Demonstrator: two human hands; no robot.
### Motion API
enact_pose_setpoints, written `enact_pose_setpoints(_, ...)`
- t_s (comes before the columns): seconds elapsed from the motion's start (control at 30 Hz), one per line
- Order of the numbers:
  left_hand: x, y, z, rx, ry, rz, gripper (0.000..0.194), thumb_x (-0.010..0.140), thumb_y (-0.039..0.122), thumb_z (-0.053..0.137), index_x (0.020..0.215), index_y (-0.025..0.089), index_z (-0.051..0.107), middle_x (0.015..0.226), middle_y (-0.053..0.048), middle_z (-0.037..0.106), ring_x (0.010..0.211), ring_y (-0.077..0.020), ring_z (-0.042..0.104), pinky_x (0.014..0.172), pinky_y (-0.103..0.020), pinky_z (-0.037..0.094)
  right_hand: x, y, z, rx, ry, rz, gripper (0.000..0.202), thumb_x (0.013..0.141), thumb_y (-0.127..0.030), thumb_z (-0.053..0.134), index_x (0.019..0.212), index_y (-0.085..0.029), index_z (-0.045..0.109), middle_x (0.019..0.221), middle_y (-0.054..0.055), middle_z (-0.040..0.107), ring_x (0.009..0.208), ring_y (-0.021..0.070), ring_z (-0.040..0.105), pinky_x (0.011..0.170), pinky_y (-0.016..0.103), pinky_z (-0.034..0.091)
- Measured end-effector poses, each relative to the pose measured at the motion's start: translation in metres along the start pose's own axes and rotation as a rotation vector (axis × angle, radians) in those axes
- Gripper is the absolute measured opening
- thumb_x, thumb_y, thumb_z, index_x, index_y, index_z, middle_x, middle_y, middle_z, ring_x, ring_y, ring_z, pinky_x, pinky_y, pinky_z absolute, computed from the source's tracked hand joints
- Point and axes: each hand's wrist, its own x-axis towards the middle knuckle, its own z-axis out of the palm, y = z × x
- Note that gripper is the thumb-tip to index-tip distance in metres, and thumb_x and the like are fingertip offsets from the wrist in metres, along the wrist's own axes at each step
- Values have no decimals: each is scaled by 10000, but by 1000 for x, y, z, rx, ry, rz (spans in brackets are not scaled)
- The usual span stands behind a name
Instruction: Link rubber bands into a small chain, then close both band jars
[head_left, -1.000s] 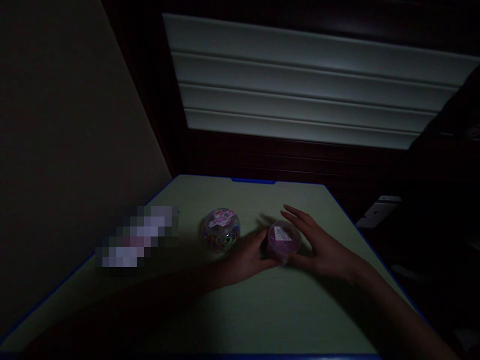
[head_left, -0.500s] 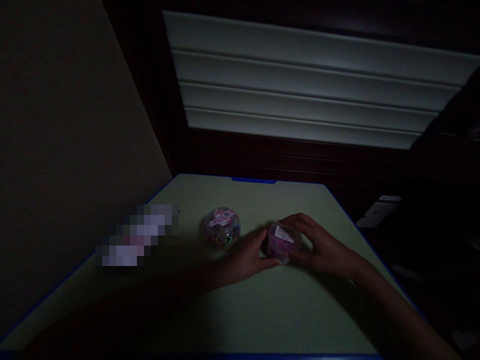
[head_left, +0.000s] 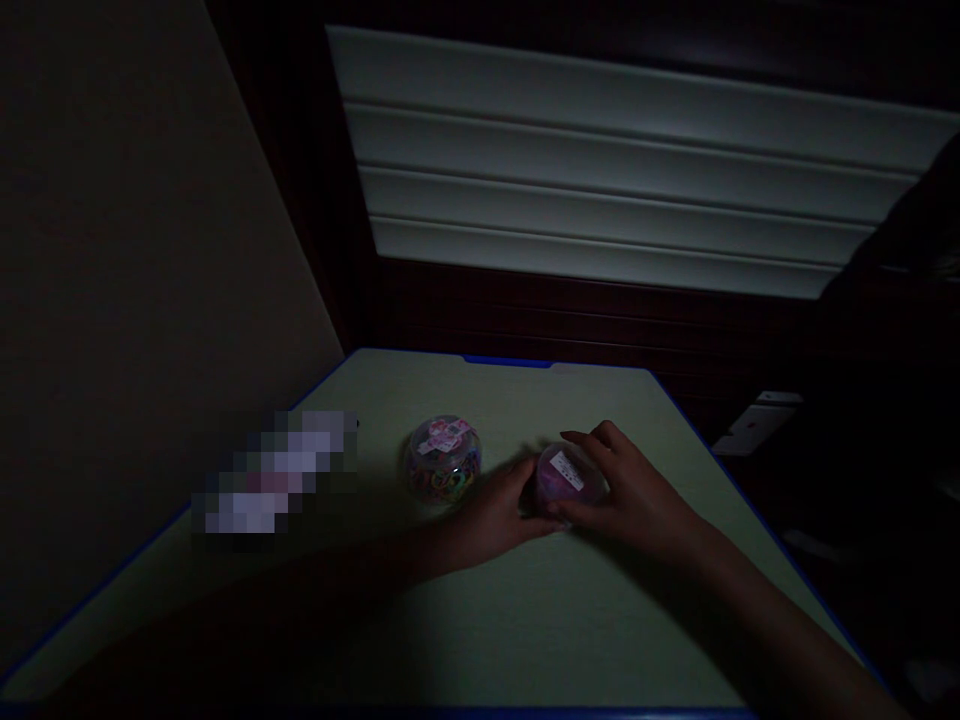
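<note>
A small round clear jar with purple contents [head_left: 553, 488] stands on the table between my two hands, a white label on its lid. My left hand [head_left: 487, 520] is wrapped around the jar's left and near side, thumb and fingers against it. From the right, my right hand [head_left: 634, 488] grips the lid's rim, its thumb on the near side and its fingers over the far side. Left of them stands a second clear jar [head_left: 442, 465], holding many colourful small bands, with a pink-and-white sticker across its closed lid.
Both jars rest on a pale green tabletop [head_left: 517, 640] with blue edging. A pixelated, pale, long object [head_left: 277, 470] lies at its left edge. Past the right edge is a white device [head_left: 757, 423]. A slatted white panel [head_left: 600, 165] in dark wood rises behind; the room is dim.
My right hand has turned on the purple jar's lid, and the white label has rotated clockwise with it. My left hand has stayed in place around the jar.
</note>
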Motion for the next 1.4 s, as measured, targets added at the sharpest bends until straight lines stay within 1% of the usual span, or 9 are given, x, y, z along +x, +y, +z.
enact_pose_setpoints(0.1,1,-1,0,11,9,9,569,703,369,681,1191,200,445,1152,-84,562,1010,-236,545,838,-344,446,-2,2,-2,49,-24,-48,759,695,-540,624,1316,-174,386,1183,141,452,1081,263,463,907,411,403)
enact_pose_setpoints(0.2,1,-2,0,2,16,52,595,690,373,693,1198,195,438,1195,-94,544,1048,-242,532,873,-353,434,-4,4,-2,138,-83,-130,784,704,-487,643,1359,-215,310,1373,129,323,1243,260,334,998,413,332)
enact_pose_setpoints(0.3,2,-3,0,20,21,46,595,690,381,693,1197,198,440,1190,-84,548,1045,-240,535,876,-353,433,-7,8,-3,205,-108,-159,751,737,-392,637,1373,-232,272,1394,101,324,1260,228,323,1020,401,311)
enact_pose_setpoints(0.47,0,-4,0,50,11,37,580,701,356,688,1203,211,435,1175,-66,557,1024,-227,543,854,-338,441,-9,13,-5,235,-121,-111,681,754,-246,615,1357,-246,298,1354,66,393,1215,190,382,1015,368,318)
enact_pose_setpoints(0.67,-1,-4,0,55,19,35,624,696,377,688,1232,214,412,1197,-77,539,1054,-237,526,878,-355,429,-5,9,-7,222,-93,-111,617,743,-293,641,1298,-226,381,1268,73,458,1154,194,421,984,355,341)
enact_pose_setpoints(0.83,0,-2,-1,43,12,33,609,697,367,688,1220,211,417,1150,-71,556,1006,-226,544,834,-339,446,-2,2,-8,188,-68,-111,551,738,-371,646,1231,-205,463,1142,91,494,1059,211,462,923,364,383)
enact_pose_setpoints(1.07,0,-1,0,-5,8,15,547,707,338,679,1184,210,443,1114,-67,565,982,-226,550,823,-343,449,1,-3,1,42,20,-30,599,696,-476,645,1206,-193,508,981,98,511,907,236,502,783,382,440)
enact_pose_setpoints(1.3,1,2,-2,-33,-7,21,549,707,337,681,1185,204,446,1158,-70,549,1024,-222,537,853,-323,439,3,-10,8,-136,64,56,664,708,-579,568,1195,-128,527,918,113,503,872,255,500,762,400,436)
enact_pose_setpoints(1.4,1,2,-1,-40,-15,22,536,716,337,674,1184,205,446,1153,-64,554,1017,-213,541,853,-316,438,3,-10,9,-155,59,49,709,704,-605,557,1216,-117,510,940,127,513,886,267,507,776,423,436)
